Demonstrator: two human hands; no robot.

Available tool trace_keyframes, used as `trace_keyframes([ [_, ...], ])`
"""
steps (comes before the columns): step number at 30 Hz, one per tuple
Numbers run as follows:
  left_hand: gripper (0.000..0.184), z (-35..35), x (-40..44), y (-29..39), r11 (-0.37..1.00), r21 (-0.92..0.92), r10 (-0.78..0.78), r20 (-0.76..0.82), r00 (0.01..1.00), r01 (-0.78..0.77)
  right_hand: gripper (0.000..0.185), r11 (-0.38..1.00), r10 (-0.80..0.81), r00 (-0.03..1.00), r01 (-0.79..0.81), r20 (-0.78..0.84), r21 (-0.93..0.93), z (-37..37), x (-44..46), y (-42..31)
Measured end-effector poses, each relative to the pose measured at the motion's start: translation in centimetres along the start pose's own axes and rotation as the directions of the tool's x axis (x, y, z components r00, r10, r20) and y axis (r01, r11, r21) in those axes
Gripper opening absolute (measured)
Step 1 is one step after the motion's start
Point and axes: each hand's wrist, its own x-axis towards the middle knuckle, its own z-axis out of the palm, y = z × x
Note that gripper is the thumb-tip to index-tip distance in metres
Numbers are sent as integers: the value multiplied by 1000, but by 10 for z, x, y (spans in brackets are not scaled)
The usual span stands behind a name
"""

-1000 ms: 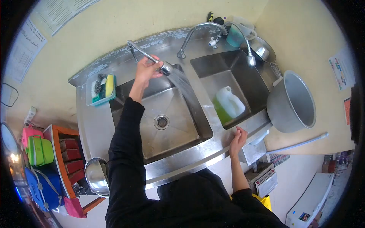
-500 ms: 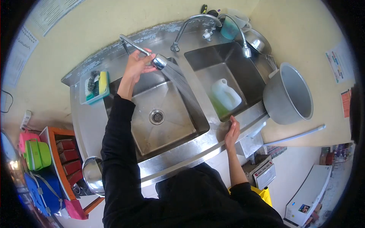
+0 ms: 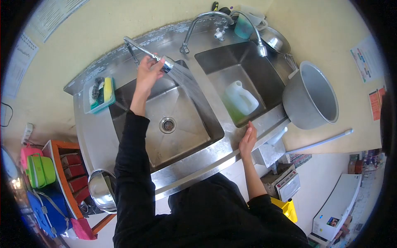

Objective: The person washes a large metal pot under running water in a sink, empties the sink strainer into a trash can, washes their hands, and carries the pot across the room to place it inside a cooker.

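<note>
Running still, sprayer (image 3: 167, 64) seemingly barely shifted

The spray head (image 3: 167, 64) is glossy chrome, the sink (image 3: 186, 124) smooth metal, the jug (image 3: 239, 99) matt plastic.

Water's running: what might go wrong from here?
Water from the spray head lands in the left basin near the divider, so it might splash over toward the plastic jug. If the spray head slips in the left hand, the water could swing out of the basin.
</note>
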Motion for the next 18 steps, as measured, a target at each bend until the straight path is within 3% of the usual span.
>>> trace_keyframes([
  [5,48,20,-6,-28,996,-71,44,-84,996,-50,47,994,112,986,-111,-120,11,19,-5,0],
  [8,48,34,-20,-36,958,-269,37,-217,975,-96,48,983,154,982,-141,-110,120,32,-9,-10],
  [11,45,57,-33,-66,703,-689,-41,-286,957,-176,47,956,136,991,-128,-13,263,67,-4,-39],
  [12,49,70,-41,-76,659,-746,-91,-207,974,-97,47,927,137,990,-144,44,346,84,4,-59],
  [14,54,95,-50,-98,559,-828,-186,-83,979,36,45,633,302,925,-376,231,677,136,26,-88],
  [16,56,113,-46,-115,448,-885,-277,-2,961,127,44,186,331,829,-527,452,829,185,53,-116],
  [18,55,117,-35,-117,378,-921,-310,-30,950,94,40,137,261,814,-564,519,815,207,73,-146],
])
